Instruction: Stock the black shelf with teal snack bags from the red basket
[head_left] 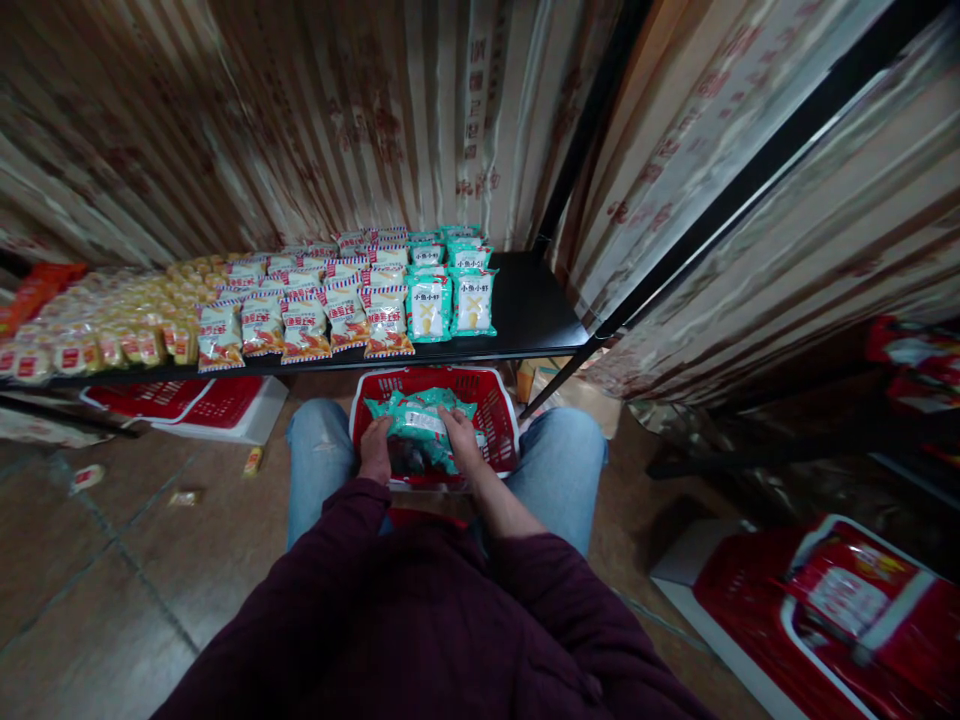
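Note:
Between my knees stands a red shopping basket (pixel 499 412) with a white rim and teal snack bags in it. My left hand (pixel 376 450) grips the left end of a teal snack bag (pixel 421 420) at basket height. At that bag's other end, my right hand (pixel 462 438) has its fingers closed over the edge. More teal bags lie under the held one, partly hidden by it and by my hands. Just beyond the basket, upright teal snack bags (pixel 473 303) stand in two columns on a black shelf (pixel 525 310).
White-and-orange snack bags (pixel 304 328) and small yellow packs (pixel 154 345) fill the shelf's left. A black post (pixel 559 375) rises right of the basket. Small packets (pixel 185 497) lie on the floor. Another red basket (pixel 750 570) is at lower right.

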